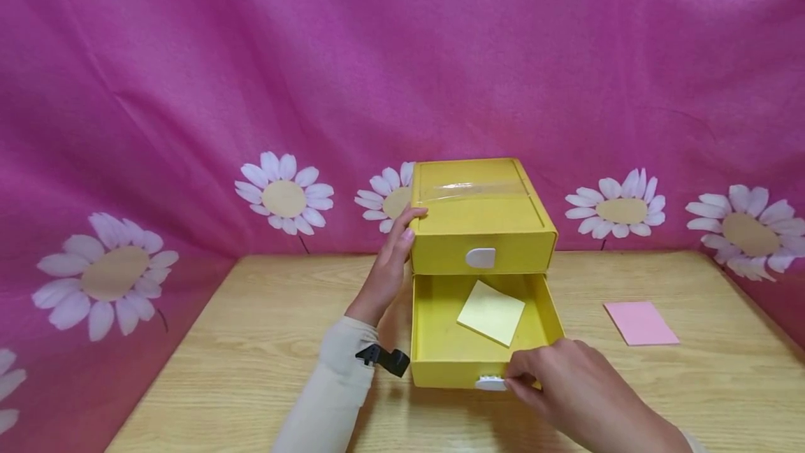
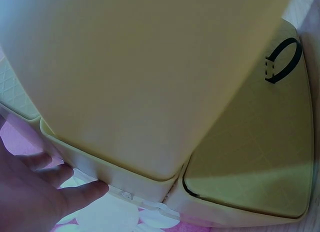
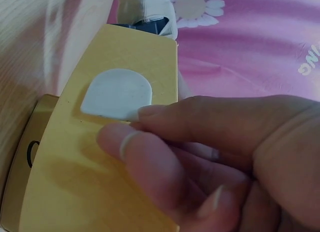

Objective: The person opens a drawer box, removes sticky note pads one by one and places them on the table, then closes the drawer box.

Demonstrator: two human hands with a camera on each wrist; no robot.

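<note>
Fingers of the right hand (image 1: 578, 379) pinch a white tab (image 1: 490, 384); left hand (image 1: 386, 277), fingers extended, touches the yellow box (image 1: 481, 219) at nine o'clock.

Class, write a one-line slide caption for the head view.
Left hand on the yellow box, right hand at its open lower drawer, yellow notepad inside.

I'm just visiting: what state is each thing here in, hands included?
Yellow box: upright, clear tape across its top.
Upper drawer: shut.
Lower drawer: open.
Yellow notepad: flat, askew inside the lower drawer.
Pink notepad: flat on the table.
Left hand: fingers against the box's side.
Right hand: fingers curled at the lower handle.
</note>
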